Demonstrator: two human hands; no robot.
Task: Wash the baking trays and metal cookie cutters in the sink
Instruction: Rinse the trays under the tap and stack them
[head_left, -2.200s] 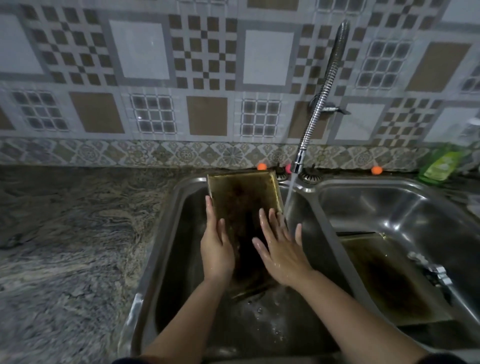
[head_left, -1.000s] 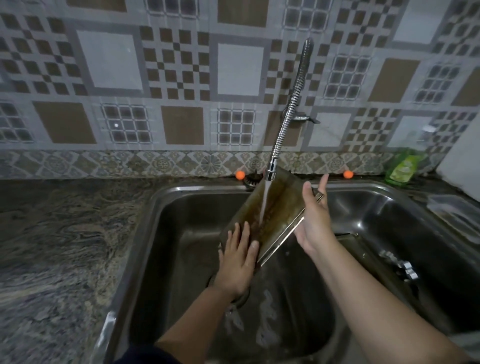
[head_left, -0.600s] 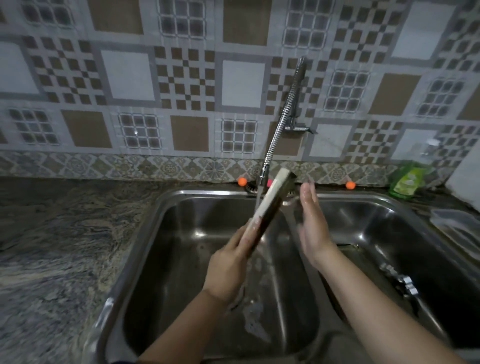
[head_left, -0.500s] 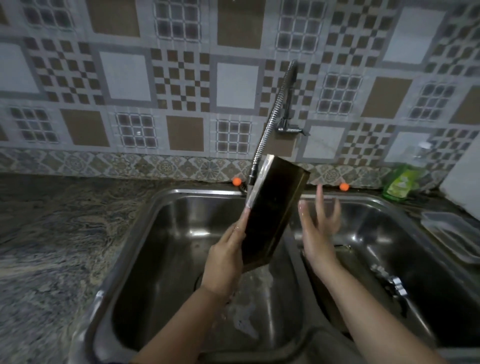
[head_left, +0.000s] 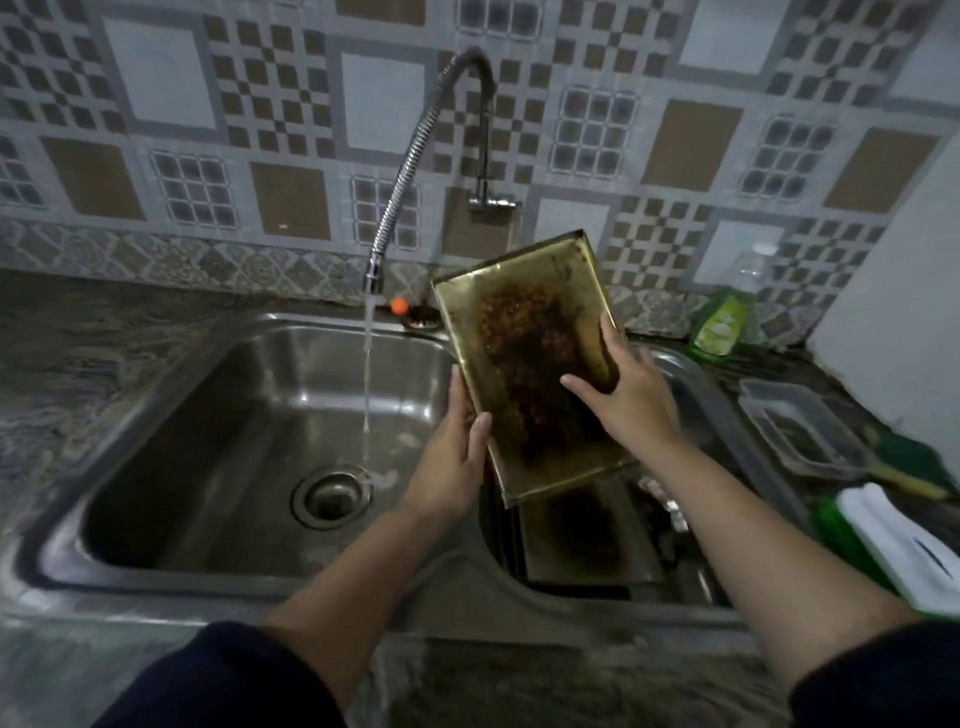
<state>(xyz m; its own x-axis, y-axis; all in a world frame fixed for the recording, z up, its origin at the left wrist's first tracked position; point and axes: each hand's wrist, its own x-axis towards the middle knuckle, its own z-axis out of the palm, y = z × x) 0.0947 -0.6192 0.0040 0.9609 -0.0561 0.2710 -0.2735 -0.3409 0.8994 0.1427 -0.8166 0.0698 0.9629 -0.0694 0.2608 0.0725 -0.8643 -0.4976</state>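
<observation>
A rectangular gold-toned metal baking tray (head_left: 530, 364) with a dark burnt patch across its inner face is held tilted, near upright, between both hands above the divider of the stainless-steel double sink (head_left: 156, 415). The left hand (head_left: 451, 457) grasps the tray's lower left edge, thumb over the rim. The right hand (head_left: 626, 392) lies against the inner face at the right edge, fingers spread and curled about that rim. Left of the left hand, water falls from the flexible coiled metal tap (head_left: 410, 156) into the left basin, landing beside the round drain (head_left: 332, 496). Below the right hand, a second stained flat baking tray (head_left: 582, 535) lies in the right basin. Beyond the right hand stands a green dish-soap bottle (head_left: 722, 322).
</observation>
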